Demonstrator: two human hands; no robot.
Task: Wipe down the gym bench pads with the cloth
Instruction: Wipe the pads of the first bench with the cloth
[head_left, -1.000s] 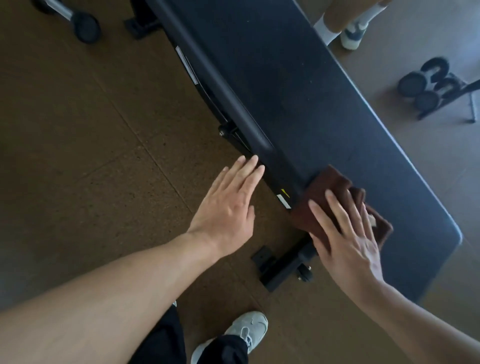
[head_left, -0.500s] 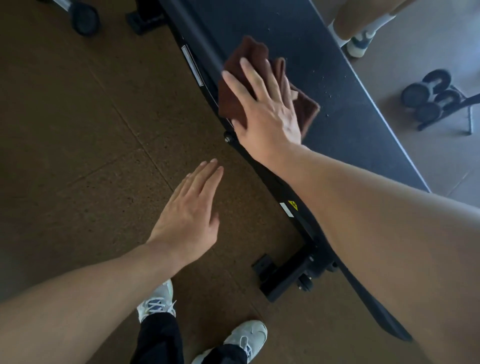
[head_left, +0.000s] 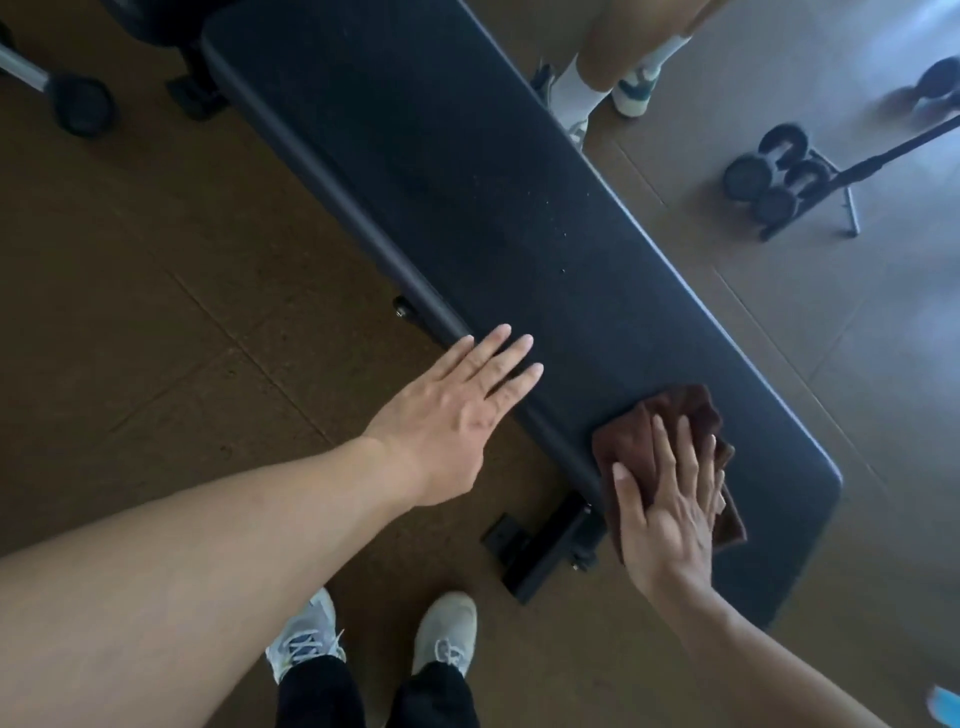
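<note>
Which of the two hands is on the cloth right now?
The right hand, flat on the brown cloth at the bench pad's near end. The left hand is bare, with only its fingertips over the pad's edge.

- Brown speckled rubber floor (head_left: 156, 291), seamed in tiles.
- Dumbbells (head_left: 779, 176) on a low rack, far right.
- Hazy daylight on the grey floor (head_left: 883, 338).

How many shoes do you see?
4. Two pale shoes, left and right, sit at the bottom by the bench; two more, one and another, beyond its far side. Others may be hidden.
</note>
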